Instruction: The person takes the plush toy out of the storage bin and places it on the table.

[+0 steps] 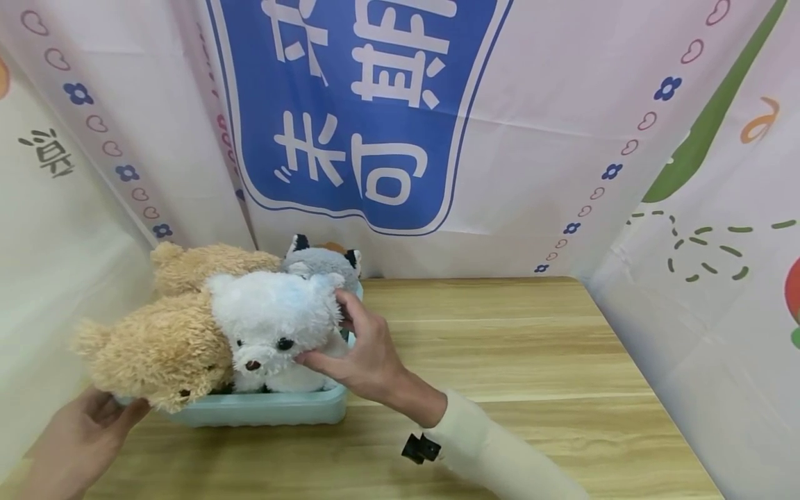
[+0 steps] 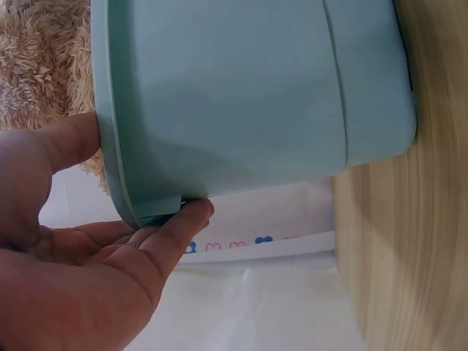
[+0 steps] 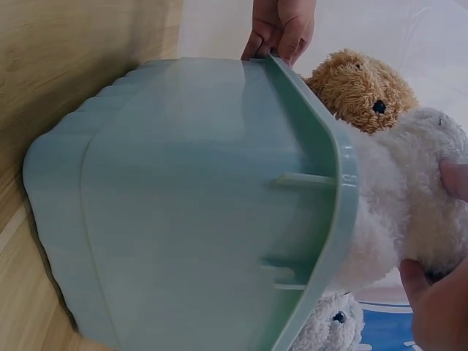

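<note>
A light blue-green plastic bin (image 1: pixel 262 411) stands on the table, heaped with plush toys. My left hand (image 1: pixel 81 439) pinches its rim at the left front corner; in the left wrist view the thumb lies over the rim and the fingers (image 2: pixel 175 234) curl beneath it. With my right hand (image 1: pixel 371 355) I hold a fluffy white teddy bear (image 1: pixel 271 312) by the side of its head, thumb on the cheek. The bear sits upright at the bin's right front. Beside it a shaggy tan plush toy (image 1: pixel 162 347) leans out over the left rim.
Behind these, a second tan plush toy (image 1: pixel 219 264) and a grey plush toy (image 1: pixel 321 265) with dark-edged ears fill the back of the bin. The wood-grain table (image 1: pixel 500 361) extends to the right. Printed white cloth (image 1: pixel 531 173) hangs around the back and sides.
</note>
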